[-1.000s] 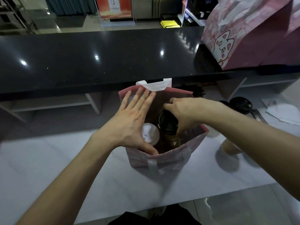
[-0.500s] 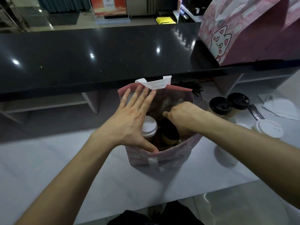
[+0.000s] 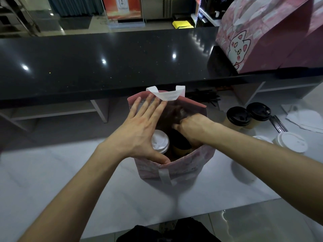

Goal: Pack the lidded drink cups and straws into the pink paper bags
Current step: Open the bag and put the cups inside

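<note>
An open pink paper bag [image 3: 176, 169] with white handles stands on the white table. My left hand [image 3: 139, 133] is spread flat across its left mouth, fingers on the far rim and thumb on the near rim. A white-lidded cup [image 3: 160, 141] stands inside, below that hand. My right hand [image 3: 192, 126] reaches down into the bag and is closed on a black-lidded cup [image 3: 180, 144], which stands beside the white-lidded one.
Two black-lidded cups [image 3: 238, 116] [image 3: 258, 111] and two white-lidded cups [image 3: 290, 142] [image 3: 262, 137] stand on the table at the right. Dark straws [image 3: 277, 124] and white paper [image 3: 307, 119] lie beyond them. A large pink cat-print bag [image 3: 272, 35] sits on the black counter [image 3: 104, 63].
My right hand has lowered the black-lidded cup deeper into the bag beside the white-lidded cup. The left hand has stayed spread over the bag's mouth.
</note>
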Action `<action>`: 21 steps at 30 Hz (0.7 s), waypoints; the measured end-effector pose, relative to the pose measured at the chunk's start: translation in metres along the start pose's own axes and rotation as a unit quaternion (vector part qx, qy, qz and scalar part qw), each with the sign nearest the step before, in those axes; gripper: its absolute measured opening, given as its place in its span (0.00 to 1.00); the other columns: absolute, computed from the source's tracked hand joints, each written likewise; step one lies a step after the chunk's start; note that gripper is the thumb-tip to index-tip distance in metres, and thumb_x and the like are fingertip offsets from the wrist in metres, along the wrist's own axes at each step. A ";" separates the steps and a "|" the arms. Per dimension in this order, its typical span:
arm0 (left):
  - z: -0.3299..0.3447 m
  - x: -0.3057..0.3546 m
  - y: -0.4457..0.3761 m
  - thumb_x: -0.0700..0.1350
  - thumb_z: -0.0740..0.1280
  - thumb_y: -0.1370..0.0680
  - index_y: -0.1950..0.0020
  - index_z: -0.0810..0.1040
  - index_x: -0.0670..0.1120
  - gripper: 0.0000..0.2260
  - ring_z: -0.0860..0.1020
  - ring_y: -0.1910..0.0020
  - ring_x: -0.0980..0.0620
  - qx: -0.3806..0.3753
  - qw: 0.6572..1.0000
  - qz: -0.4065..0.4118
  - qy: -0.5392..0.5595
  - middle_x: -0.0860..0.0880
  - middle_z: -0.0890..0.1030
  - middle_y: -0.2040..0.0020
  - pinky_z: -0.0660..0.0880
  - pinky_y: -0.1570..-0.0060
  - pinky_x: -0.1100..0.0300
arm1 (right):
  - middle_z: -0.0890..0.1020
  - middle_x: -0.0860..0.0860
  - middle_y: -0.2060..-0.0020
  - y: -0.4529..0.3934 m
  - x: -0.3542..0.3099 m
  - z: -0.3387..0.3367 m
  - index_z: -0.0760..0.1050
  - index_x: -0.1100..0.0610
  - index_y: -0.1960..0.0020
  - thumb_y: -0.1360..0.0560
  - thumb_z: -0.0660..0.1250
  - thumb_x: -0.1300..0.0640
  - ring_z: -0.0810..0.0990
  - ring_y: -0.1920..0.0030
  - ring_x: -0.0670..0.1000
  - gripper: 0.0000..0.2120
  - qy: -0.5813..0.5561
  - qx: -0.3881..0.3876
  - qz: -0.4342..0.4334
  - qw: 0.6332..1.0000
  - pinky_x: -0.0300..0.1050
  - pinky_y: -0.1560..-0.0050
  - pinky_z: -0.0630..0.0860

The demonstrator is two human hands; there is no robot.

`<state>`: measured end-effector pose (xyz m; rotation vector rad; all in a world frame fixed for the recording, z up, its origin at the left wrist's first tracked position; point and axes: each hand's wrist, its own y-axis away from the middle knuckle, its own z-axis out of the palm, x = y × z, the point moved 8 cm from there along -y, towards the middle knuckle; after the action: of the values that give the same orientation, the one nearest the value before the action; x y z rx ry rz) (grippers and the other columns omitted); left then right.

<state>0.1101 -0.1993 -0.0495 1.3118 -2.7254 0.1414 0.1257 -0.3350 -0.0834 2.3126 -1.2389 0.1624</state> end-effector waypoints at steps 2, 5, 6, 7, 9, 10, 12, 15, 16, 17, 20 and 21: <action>-0.007 0.006 0.000 0.83 0.66 0.32 0.11 0.37 0.51 0.65 0.32 0.13 0.48 -0.012 1.000 -0.006 -0.015 0.47 0.38 0.10 0.34 0.15 0.43 | 0.83 0.54 0.37 0.004 0.002 -0.002 0.67 0.51 0.19 0.15 0.64 0.52 0.82 0.38 0.58 0.25 -0.017 -0.008 0.004 1.000 0.54 0.38 0.80; -0.035 0.019 0.000 0.70 0.70 0.24 0.16 0.67 0.54 0.40 0.63 0.17 0.45 0.024 0.999 -0.011 -0.033 0.48 0.69 0.17 0.60 0.16 0.45 | 0.82 0.52 0.36 0.021 0.014 -0.021 0.70 0.49 0.22 0.22 0.73 0.46 0.82 0.38 0.56 0.30 -0.108 -0.004 0.014 0.994 0.55 0.39 0.80; -0.046 0.023 -0.002 0.68 0.70 0.22 0.22 0.75 0.56 0.31 0.73 0.25 0.47 0.042 0.998 -0.016 -0.034 0.52 0.77 0.26 0.70 0.24 0.46 | 0.82 0.50 0.37 0.030 0.022 -0.029 0.72 0.47 0.24 0.23 0.75 0.45 0.82 0.40 0.55 0.30 -0.163 0.005 0.021 0.986 0.54 0.41 0.81; -0.055 0.026 -0.004 0.67 0.70 0.21 0.28 0.79 0.58 0.24 0.78 0.35 0.50 0.053 0.998 -0.028 -0.029 0.55 0.81 0.35 0.77 0.33 0.47 | 0.83 0.49 0.39 0.040 0.032 -0.038 0.75 0.46 0.27 0.23 0.75 0.45 0.82 0.42 0.53 0.27 -0.218 0.022 0.027 0.975 0.53 0.43 0.82; -0.067 0.038 -0.011 0.66 0.70 0.20 0.38 0.82 0.59 0.16 0.81 0.48 0.53 0.053 0.998 -0.040 -0.017 0.58 0.82 0.48 0.81 0.45 0.48 | 0.85 0.44 0.43 0.066 0.057 -0.053 0.80 0.43 0.32 0.21 0.73 0.46 0.83 0.45 0.47 0.18 -0.312 0.082 0.035 0.946 0.47 0.43 0.81; -0.069 0.047 -0.017 0.66 0.70 0.20 0.41 0.83 0.59 0.15 0.81 0.51 0.54 0.047 0.998 -0.036 -0.015 0.58 0.82 0.51 0.81 0.48 0.48 | 0.86 0.41 0.45 0.081 0.071 -0.059 0.82 0.42 0.35 0.20 0.72 0.48 0.84 0.45 0.43 0.15 -0.360 0.120 0.041 0.924 0.43 0.42 0.81; -0.069 0.068 -0.032 0.65 0.70 0.20 0.44 0.83 0.59 0.12 0.81 0.54 0.55 0.031 0.999 -0.023 0.004 0.59 0.83 0.55 0.82 0.50 0.48 | 0.87 0.39 0.48 0.111 0.103 -0.060 0.84 0.43 0.39 0.19 0.72 0.51 0.84 0.47 0.38 0.10 -0.437 0.187 0.064 0.878 0.36 0.43 0.80; -0.062 0.103 -0.065 0.64 0.71 0.20 0.41 0.81 0.59 0.13 0.81 0.51 0.54 0.020 1.000 -0.001 0.015 0.60 0.83 0.53 0.81 0.48 0.49 | 0.87 0.41 0.52 0.138 0.163 -0.025 0.85 0.44 0.43 0.18 0.71 0.54 0.85 0.50 0.40 0.08 -0.469 0.233 0.141 0.840 0.38 0.45 0.81; -0.058 0.115 -0.079 0.65 0.70 0.19 0.39 0.81 0.59 0.14 0.82 0.49 0.53 0.020 1.000 0.002 0.011 0.60 0.83 0.51 0.81 0.47 0.48 | 0.87 0.42 0.52 0.145 0.185 -0.006 0.85 0.45 0.43 0.18 0.71 0.55 0.85 0.50 0.41 0.08 -0.462 0.238 0.170 0.837 0.41 0.45 0.81; -0.054 0.126 -0.092 0.65 0.70 0.20 0.37 0.80 0.59 0.16 0.82 0.47 0.53 0.023 1.000 0.003 0.009 0.60 0.83 0.49 0.81 0.46 0.48 | 0.87 0.43 0.52 0.151 0.207 0.014 0.86 0.45 0.43 0.18 0.70 0.56 0.85 0.50 0.44 0.08 -0.450 0.241 0.196 0.837 0.43 0.44 0.81; -0.037 0.162 -0.136 0.65 0.70 0.19 0.34 0.79 0.59 0.17 0.81 0.44 0.52 0.036 0.999 0.000 0.013 0.59 0.82 0.45 0.79 0.43 0.48 | 0.87 0.46 0.52 0.170 0.272 0.080 0.85 0.47 0.43 0.19 0.69 0.57 0.85 0.50 0.50 0.09 -0.417 0.237 0.258 0.838 0.47 0.43 0.80; -0.030 0.174 -0.152 0.64 0.70 0.19 0.34 0.79 0.59 0.17 0.81 0.43 0.52 0.041 0.999 -0.001 0.011 0.59 0.82 0.44 0.79 0.43 0.48 | 0.88 0.48 0.51 0.176 0.291 0.104 0.86 0.49 0.43 0.19 0.69 0.57 0.85 0.49 0.52 0.10 -0.410 0.230 0.274 0.839 0.47 0.43 0.80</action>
<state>0.1230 -0.4243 0.0101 1.3264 -2.7269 0.2695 0.1384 -0.6823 -0.0098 2.4058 -2.5252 -0.4445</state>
